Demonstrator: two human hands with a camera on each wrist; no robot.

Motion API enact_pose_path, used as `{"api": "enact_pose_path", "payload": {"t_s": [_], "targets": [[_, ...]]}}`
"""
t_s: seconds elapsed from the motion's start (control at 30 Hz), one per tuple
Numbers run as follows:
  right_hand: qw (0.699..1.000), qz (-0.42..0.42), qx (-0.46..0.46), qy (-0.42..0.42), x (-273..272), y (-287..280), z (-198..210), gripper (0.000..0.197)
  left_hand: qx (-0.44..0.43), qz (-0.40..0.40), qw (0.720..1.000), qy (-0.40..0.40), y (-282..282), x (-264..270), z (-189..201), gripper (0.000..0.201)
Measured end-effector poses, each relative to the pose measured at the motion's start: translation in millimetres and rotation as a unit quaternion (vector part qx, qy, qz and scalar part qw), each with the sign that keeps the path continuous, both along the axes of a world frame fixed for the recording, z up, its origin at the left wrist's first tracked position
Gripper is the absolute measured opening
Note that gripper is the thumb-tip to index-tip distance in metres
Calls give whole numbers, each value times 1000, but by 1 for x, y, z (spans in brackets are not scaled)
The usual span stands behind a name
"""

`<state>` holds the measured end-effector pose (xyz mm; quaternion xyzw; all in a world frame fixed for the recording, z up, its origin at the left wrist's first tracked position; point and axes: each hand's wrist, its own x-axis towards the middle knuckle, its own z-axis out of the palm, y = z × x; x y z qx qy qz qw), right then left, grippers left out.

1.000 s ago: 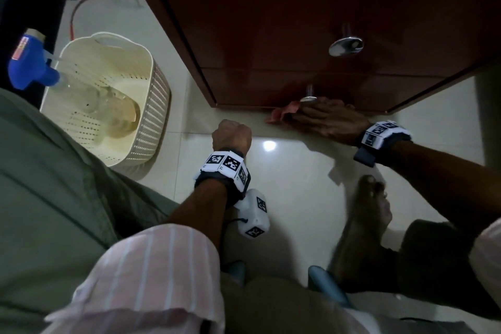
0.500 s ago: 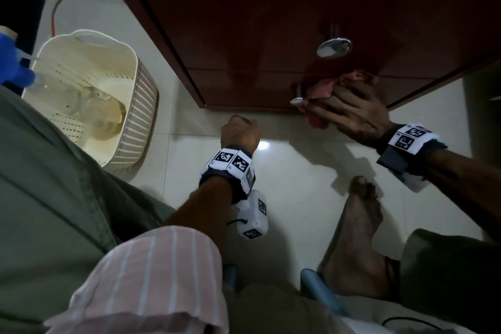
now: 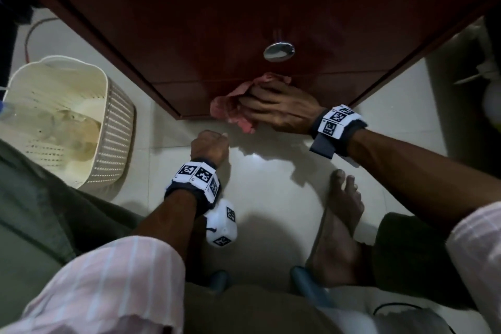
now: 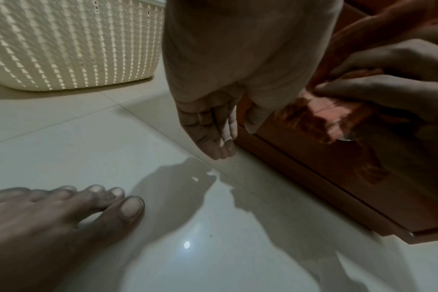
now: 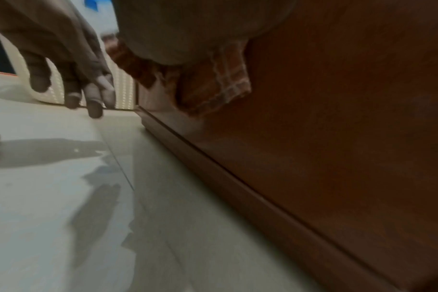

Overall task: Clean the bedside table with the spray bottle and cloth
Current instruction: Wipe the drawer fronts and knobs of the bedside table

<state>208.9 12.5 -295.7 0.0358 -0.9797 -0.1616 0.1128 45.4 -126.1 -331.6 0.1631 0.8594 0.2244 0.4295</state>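
The dark red bedside table point(image 3: 271, 8) has two drawer fronts, and the upper one carries a metal knob point(image 3: 279, 51). My right hand point(image 3: 273, 106) holds a bunched pink checked cloth point(image 3: 230, 106) and presses it against the lower drawer front, hiding that drawer's knob. The left wrist view shows the cloth point(image 4: 333, 106) pinched between thumb and fingers. My left hand point(image 3: 210, 145) hangs just above the floor in front of the table's left corner, its fingers point(image 4: 213, 126) loosely curled and holding nothing. The spray bottle's clear body point(image 3: 46, 127) leans inside the basket, its head cut off at the left edge.
A cream perforated basket point(image 3: 105, 81) stands on the pale tiled floor left of the table. My bare foot point(image 3: 341, 214) rests on the tiles below my right hand. A pale object point(image 3: 490, 84) sits in the gap right of the table.
My right hand swept the cloth from the lower drawer's bottom edge up and to the right, then back left over the drawer's middle. The left hand stayed where it was.
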Motion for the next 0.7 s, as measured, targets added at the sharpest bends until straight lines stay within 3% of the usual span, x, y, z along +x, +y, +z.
{"api": "enact_pose_path", "payload": {"t_s": [0.17,0.4,0.53,0.7], "targets": [[994,-95,39,24,57,5,-16,53,14,-18,999,-25,8,7,-3,44],[985,-116,78,-105,127,23,-50,53,15,-15,999,-31,7,-3,-8,35],[990,-87,45,-101,101,26,-58,33,12,-17,999,-35,4,-8,-12,32],[994,-22,28,-99,37,13,-74,32,7,-20,999,-28,0,-11,-12,30]]}}
